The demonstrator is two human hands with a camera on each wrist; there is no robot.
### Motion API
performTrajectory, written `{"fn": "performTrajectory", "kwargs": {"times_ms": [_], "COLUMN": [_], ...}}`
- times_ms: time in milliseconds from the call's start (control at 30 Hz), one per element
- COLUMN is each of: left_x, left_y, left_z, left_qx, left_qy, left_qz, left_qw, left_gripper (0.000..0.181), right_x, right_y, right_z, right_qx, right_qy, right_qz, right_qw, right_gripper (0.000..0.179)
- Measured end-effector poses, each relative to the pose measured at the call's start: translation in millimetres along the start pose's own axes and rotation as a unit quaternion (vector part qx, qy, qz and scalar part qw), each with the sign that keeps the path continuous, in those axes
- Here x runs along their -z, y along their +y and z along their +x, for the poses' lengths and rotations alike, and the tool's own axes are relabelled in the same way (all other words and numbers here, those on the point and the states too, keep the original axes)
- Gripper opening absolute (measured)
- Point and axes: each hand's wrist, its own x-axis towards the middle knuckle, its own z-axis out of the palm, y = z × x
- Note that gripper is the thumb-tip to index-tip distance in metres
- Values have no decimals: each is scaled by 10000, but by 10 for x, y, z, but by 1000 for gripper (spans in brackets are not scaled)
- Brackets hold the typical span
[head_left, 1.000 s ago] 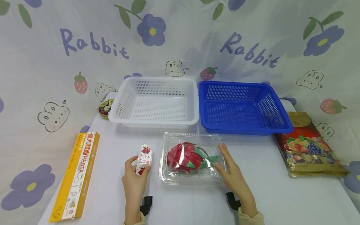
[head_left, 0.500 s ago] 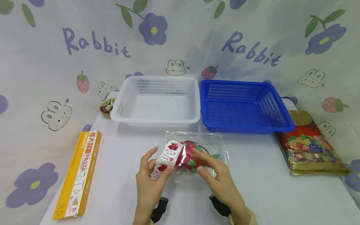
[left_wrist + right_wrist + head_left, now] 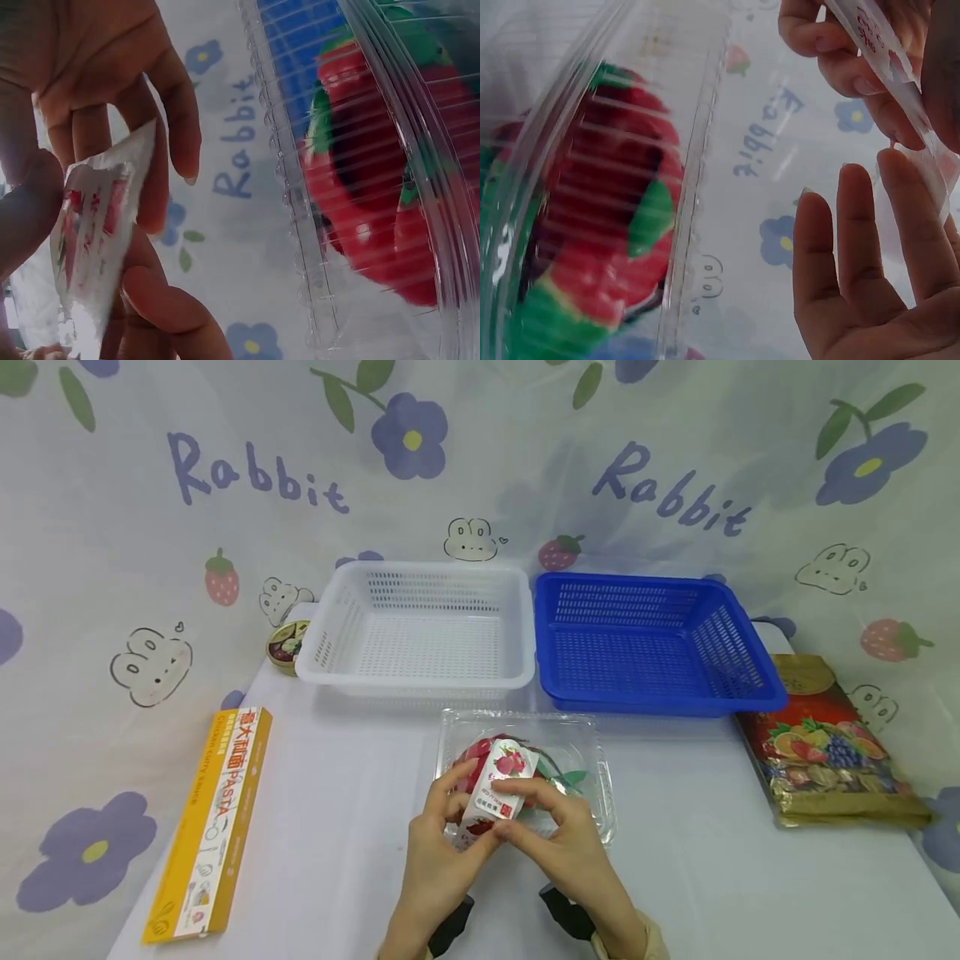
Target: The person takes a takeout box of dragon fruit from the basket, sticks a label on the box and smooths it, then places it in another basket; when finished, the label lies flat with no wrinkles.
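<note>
- Near clear box (image 3: 525, 720), your left grip (image 3: 438, 852) pinches label strip (image 3: 483, 802)
- Right grip (image 3: 573, 843) beside it: can't tell if pinching
- Likely light, bendy, tacky; hold edges

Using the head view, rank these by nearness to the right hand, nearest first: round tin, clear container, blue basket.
1. Clear container, directly before the right hand.
2. Blue basket, farther back, right.
3. Round tin, back left, beside the white basket.
</note>
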Motion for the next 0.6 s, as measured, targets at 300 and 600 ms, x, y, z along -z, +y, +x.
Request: {"fn": "performTrajectory", "kwargs": {"times_ms": [300,600], "left_x": [21,32], "left_y": [-8,-22], "left_z": [-1,-11], "left_qx": [-549,-653], "left_qy": [-7,-396], "left_qz": [47,-175], "left_qw": [9985,9969], "left_gripper": [71,68], "right_x": [-69,-50], "right_y": [12,108], "right_z": [4,66], "right_qx": [-248,672], "right_qy": [-252,938], "right_qz": [726,181], "right_qw": [9967,9932], "right_gripper": [30,11]}}
